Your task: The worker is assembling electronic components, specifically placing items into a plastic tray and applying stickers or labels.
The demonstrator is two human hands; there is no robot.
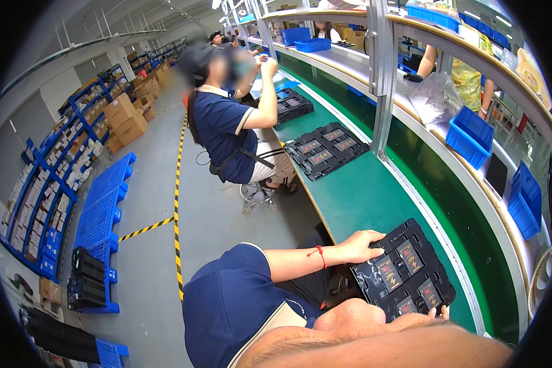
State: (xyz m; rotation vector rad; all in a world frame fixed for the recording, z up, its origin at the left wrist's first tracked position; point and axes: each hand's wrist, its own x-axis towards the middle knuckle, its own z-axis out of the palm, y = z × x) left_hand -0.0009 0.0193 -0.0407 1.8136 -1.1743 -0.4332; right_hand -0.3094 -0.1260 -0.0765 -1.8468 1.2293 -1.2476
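Note:
A black plastic tray (365,279) lies at the near end of the green bench, turned at an angle. Several flat dark packs (411,257) with orange lightning marks, which look like batteries, sit in its recesses. My left hand (359,246), with a red string bracelet at the wrist, grips the tray's far left edge, thumb on top. At the near right corner only the fingertips of my right hand (439,311) show, closed on the rim. The rest of that hand is hidden.
Farther along the green bench (343,196) lie another loaded tray (327,150) and a stack of trays (293,105). A seated co-worker (227,129) holds something small up. Blue bins (470,138) line the right shelf, beyond a metal post (380,80).

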